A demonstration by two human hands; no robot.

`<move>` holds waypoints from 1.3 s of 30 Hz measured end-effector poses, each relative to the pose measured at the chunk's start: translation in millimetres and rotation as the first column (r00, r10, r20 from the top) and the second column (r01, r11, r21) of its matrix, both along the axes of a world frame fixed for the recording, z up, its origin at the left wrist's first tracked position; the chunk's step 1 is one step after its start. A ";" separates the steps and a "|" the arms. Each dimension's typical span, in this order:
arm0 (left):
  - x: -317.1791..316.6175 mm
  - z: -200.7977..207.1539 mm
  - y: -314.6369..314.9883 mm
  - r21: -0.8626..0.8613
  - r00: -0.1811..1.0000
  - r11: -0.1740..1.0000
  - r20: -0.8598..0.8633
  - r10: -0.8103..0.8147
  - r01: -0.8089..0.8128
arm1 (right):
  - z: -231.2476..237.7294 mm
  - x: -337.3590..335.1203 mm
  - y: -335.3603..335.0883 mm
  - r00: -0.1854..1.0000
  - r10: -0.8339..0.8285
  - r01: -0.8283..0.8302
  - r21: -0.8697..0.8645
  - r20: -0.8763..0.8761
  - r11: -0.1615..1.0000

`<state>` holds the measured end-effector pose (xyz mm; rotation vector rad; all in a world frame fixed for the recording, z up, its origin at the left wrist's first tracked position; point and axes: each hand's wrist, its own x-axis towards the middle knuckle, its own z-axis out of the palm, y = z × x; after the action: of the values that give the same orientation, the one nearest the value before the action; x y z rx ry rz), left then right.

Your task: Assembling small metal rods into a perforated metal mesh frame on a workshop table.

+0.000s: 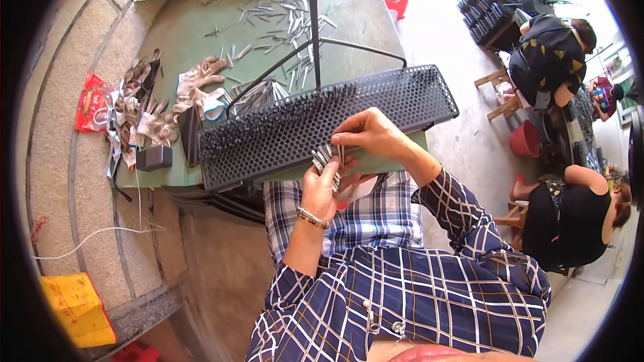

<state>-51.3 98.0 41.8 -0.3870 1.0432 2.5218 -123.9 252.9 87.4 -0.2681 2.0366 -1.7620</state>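
Observation:
My left hand point(318, 191) is closed round a bunch of slim silvery metal pieces point(324, 157), their ends fanned out at the top. Just above it my right hand point(371, 133) pinches one similar piece between thumb and fingertips. Both hands are at the near edge of a long black perforated rack point(389, 104) with a tall thin handle frame point(313, 23). Dark small pieces point(288, 112) stand upright in many of its holes, mostly along the back and left. The exact kind of metal piece is too small to make out.
Loose metal strips point(295, 20) lie scattered over the green table point(362, 0) behind the rack. Work gloves point(196, 84), a black box point(154, 157) and a red packet point(90, 104) sit at left. People point(547, 60) work at right, near a red bucket point(524, 139).

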 end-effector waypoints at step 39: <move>5.7 -6.2 -5.0 0.057 0.983 0.987 0.105 -0.153 0.148 | -0.4 -40.5 7.6 0.819 -0.220 0.301 0.069 -0.530 0.951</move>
<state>-45.7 93.0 35.6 -0.4115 0.9312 2.3594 -164.4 260.5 87.0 -0.4785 2.6915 -1.8208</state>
